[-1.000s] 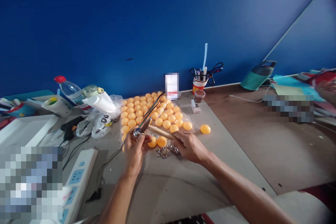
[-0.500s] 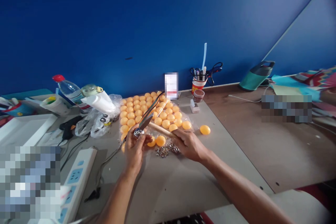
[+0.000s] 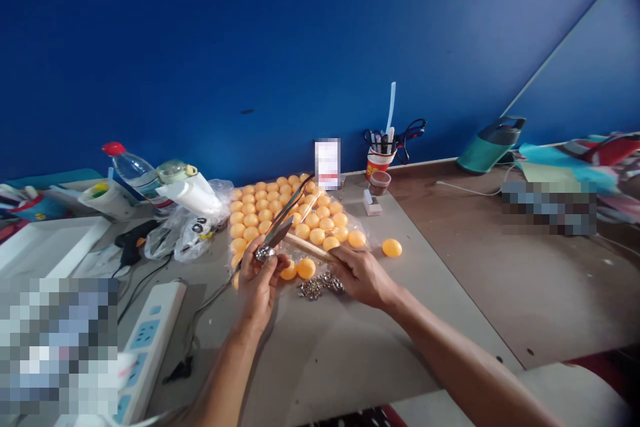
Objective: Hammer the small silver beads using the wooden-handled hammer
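Note:
My left hand (image 3: 260, 280) is closed around a small shiny metallic ball (image 3: 264, 253) at its fingertips. In my right hand (image 3: 363, 275) is the light wooden handle (image 3: 313, 247) of a tool, whose flat dark blade (image 3: 279, 231) lies just above the shiny ball; whether they touch is unclear. Behind both hands spreads a plastic-covered batch of orange balls (image 3: 265, 203). Two loose orange balls (image 3: 306, 268) sit between my hands, by a small pile of shiny metal pieces (image 3: 313, 289). Another orange ball (image 3: 391, 247) rests to the right.
A white power strip (image 3: 153, 320), a black plug (image 3: 180, 370) and cables lie at the left, near a white tray (image 3: 50, 247) and a red-capped bottle (image 3: 133, 170). Farther back stand a pen cup (image 3: 380, 160) and a teal container (image 3: 490, 147).
The whole view has shifted very slightly. Both hands keep nearly the same pose, and their holds are unchanged.

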Demonstrator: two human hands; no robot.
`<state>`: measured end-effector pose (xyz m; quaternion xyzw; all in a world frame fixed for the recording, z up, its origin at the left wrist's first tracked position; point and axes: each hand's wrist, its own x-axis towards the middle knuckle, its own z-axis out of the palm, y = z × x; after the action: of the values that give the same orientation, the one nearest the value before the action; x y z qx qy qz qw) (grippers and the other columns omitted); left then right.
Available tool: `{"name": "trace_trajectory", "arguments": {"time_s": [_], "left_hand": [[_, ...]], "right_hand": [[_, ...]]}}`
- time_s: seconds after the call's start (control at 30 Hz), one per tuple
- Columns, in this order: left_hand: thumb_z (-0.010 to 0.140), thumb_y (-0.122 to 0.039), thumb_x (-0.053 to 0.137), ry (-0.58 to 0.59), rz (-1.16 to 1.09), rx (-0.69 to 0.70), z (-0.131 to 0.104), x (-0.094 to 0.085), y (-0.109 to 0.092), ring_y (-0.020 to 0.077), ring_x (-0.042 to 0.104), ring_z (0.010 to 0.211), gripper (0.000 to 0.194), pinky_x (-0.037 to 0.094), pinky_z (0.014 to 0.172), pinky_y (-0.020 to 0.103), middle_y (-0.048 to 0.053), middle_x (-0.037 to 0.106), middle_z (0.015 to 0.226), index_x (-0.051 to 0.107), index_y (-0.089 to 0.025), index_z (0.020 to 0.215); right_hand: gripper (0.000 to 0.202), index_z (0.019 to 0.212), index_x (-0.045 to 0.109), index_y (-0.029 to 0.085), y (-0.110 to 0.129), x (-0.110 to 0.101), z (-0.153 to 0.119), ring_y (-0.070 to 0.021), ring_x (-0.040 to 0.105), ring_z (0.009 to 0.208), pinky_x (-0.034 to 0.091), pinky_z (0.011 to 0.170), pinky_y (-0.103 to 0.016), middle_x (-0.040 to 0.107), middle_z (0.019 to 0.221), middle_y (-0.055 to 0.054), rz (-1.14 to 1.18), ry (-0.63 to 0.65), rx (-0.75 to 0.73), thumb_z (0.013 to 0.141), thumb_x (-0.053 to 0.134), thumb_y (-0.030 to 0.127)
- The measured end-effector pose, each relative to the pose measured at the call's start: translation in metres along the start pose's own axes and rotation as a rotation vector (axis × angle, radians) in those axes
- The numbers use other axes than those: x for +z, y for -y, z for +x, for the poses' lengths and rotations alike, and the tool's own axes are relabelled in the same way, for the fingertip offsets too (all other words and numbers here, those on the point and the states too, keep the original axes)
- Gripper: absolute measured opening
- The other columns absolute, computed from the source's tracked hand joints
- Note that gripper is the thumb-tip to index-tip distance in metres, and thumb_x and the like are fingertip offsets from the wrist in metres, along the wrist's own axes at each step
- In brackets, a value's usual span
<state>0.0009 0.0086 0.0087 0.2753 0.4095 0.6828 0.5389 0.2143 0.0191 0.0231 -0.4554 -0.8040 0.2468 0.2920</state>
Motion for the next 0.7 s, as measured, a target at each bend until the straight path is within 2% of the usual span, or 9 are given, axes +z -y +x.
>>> {"name": "trace_trajectory", "arguments": {"time_s": [0.13,0.27,0.43,0.57,0.7], "left_hand": [[0.07,-0.024,0.081,0.015,-0.088,-0.02,-0.001,0.001,-0.002,0.0157,0.072,0.089,0.052,0.058,0.081,0.024,0.001,0.073,0.104,0.061,-0.025,0.118],[0.07,-0.023,0.081,0.046,-0.101,-0.041,-0.001,0.001,0.0,0.0175,0.073,0.091,0.053,0.059,0.078,0.023,0.002,0.073,0.104,0.059,-0.026,0.119],[0.069,-0.023,0.083,0.034,-0.068,0.0,0.002,-0.001,0.004,0.0154,0.073,0.087,0.05,0.059,0.079,0.024,-0.001,0.072,0.103,0.06,-0.026,0.114],[0.071,-0.027,0.082,0.071,-0.021,0.009,0.003,-0.003,0.007,0.0179,0.074,0.089,0.047,0.059,0.082,0.027,0.0,0.071,0.102,0.059,-0.025,0.112],[0.07,-0.026,0.082,0.077,0.02,0.008,0.001,-0.005,0.008,0.019,0.073,0.091,0.049,0.059,0.083,0.028,0.001,0.07,0.104,0.059,-0.025,0.113]], "right_hand": [[0.017,0.073,0.047,0.02,-0.001,0.001,0.0,-0.0125,0.048,0.06,0.032,0.056,-0.024,0.054,0.065,-0.001,-0.028,0.026,0.011,0.089,0.048,0.024],[0.017,0.075,0.049,0.02,0.0,0.0,0.0,-0.0126,0.048,0.06,0.033,0.056,-0.024,0.055,0.066,-0.001,-0.003,-0.013,-0.017,0.091,0.046,0.025],[0.016,0.076,0.052,0.019,0.0,0.0,-0.001,-0.0134,0.049,0.061,0.033,0.056,-0.024,0.056,0.067,-0.002,-0.039,0.0,-0.019,0.09,0.047,0.026],[0.016,0.08,0.053,0.019,0.0,0.001,-0.001,-0.0125,0.049,0.059,0.033,0.056,-0.024,0.056,0.067,-0.001,-0.016,-0.018,0.003,0.092,0.046,0.027],[0.018,0.075,0.05,0.02,-0.002,0.001,-0.001,-0.0118,0.048,0.057,0.031,0.055,-0.023,0.053,0.064,0.001,-0.029,0.004,0.032,0.091,0.047,0.027]]}}
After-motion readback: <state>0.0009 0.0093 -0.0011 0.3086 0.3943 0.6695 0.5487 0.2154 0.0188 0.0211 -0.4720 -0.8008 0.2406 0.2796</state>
